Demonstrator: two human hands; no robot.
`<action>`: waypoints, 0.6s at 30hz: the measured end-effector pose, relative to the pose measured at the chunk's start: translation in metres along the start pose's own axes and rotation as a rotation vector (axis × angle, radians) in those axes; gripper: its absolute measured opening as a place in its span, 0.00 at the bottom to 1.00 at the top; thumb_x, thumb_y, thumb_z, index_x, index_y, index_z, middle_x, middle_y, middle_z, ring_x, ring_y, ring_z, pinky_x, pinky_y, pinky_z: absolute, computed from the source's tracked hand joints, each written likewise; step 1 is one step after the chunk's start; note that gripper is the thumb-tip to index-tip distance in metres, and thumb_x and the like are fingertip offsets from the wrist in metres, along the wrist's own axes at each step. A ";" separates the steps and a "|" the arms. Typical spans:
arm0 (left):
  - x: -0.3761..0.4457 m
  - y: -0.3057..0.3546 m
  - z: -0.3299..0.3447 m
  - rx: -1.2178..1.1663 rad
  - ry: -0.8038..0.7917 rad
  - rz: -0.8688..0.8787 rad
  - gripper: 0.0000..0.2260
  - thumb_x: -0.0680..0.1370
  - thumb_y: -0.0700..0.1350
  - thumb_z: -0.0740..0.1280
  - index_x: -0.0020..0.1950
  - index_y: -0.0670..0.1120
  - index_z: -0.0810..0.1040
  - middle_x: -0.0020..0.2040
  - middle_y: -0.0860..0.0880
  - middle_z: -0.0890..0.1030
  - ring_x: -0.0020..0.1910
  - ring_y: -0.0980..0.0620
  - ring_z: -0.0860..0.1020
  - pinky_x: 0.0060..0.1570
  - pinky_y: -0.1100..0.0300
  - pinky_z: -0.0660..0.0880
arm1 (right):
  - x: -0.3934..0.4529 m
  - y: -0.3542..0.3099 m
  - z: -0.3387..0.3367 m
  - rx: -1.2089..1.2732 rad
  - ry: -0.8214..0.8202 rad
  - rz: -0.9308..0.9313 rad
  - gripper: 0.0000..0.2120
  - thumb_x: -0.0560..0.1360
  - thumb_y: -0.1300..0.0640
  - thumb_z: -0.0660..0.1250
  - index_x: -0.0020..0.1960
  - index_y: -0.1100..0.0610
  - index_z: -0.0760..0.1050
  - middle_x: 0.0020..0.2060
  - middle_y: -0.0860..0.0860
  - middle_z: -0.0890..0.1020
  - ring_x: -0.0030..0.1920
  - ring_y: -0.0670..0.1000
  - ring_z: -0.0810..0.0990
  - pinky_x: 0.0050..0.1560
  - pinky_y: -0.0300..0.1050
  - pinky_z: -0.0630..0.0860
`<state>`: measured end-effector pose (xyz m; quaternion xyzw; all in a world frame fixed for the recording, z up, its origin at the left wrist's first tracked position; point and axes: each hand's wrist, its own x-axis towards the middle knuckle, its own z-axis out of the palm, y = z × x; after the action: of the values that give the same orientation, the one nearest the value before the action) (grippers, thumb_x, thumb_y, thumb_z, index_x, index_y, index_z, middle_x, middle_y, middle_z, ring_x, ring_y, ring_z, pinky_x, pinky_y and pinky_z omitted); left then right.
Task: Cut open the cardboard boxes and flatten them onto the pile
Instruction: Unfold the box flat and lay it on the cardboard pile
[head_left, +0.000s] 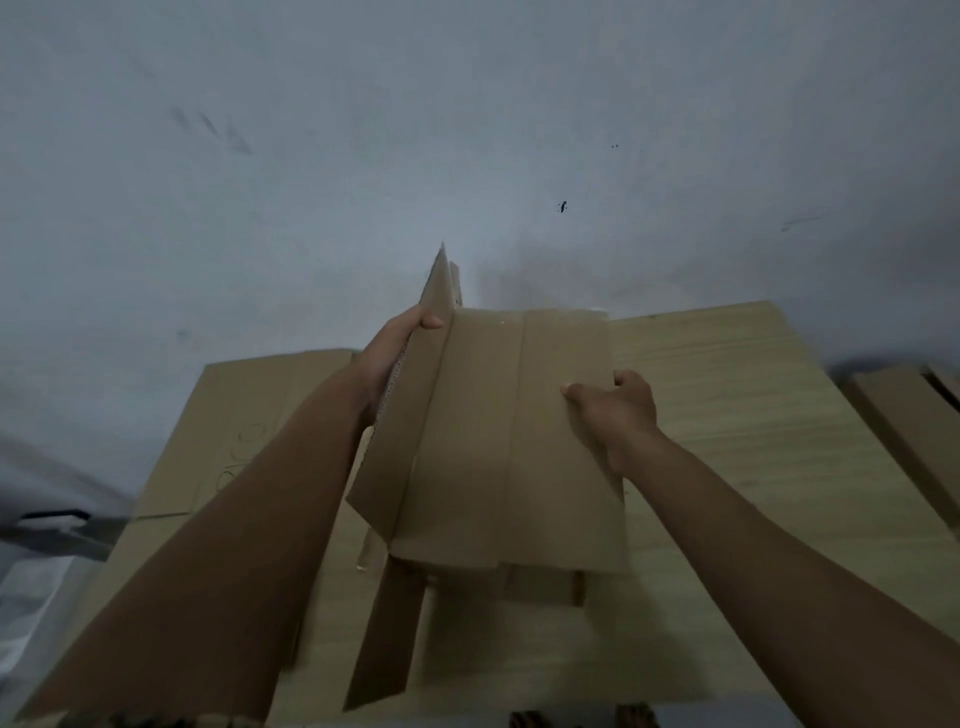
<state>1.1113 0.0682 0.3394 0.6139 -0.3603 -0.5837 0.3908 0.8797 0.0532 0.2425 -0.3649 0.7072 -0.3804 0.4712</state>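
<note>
A cut-open cardboard box (498, 431) is held in the air above the pile of flattened cardboard (727, 415), its long axis running away from the person toward the grey wall (467, 130). The left hand (395, 348) grips its raised left flap, thumb curled over the fold, fingers hidden behind. The right hand (618, 410) pinches the right edge, thumb on top, fingertips tucked underneath. Flaps hanging below the hands are blurred. More cardboard (914, 431) lies right of the right hand's fingers, cut off by the frame.
</note>
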 end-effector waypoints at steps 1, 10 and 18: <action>0.002 -0.003 -0.004 -0.002 0.008 -0.010 0.12 0.79 0.48 0.62 0.53 0.43 0.81 0.41 0.45 0.82 0.38 0.49 0.81 0.41 0.56 0.76 | 0.001 0.003 0.000 -0.010 -0.004 0.010 0.20 0.68 0.50 0.78 0.56 0.54 0.78 0.51 0.52 0.84 0.49 0.56 0.84 0.56 0.54 0.82; 0.007 -0.007 -0.028 -0.024 0.060 0.054 0.10 0.81 0.48 0.61 0.52 0.45 0.79 0.39 0.48 0.82 0.38 0.51 0.79 0.38 0.58 0.75 | -0.012 0.003 0.000 0.406 -0.677 0.311 0.15 0.77 0.50 0.69 0.58 0.60 0.83 0.46 0.57 0.86 0.43 0.56 0.85 0.48 0.49 0.81; 0.007 0.021 -0.044 0.421 0.298 -0.012 0.11 0.77 0.50 0.74 0.48 0.41 0.82 0.49 0.43 0.86 0.50 0.43 0.85 0.51 0.51 0.83 | -0.003 -0.008 0.008 0.291 -0.564 0.299 0.12 0.79 0.53 0.67 0.56 0.60 0.81 0.42 0.58 0.86 0.40 0.57 0.85 0.44 0.51 0.81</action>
<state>1.1560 0.0548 0.3560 0.7631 -0.4087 -0.4010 0.2997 0.8889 0.0511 0.2487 -0.2772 0.5334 -0.2883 0.7454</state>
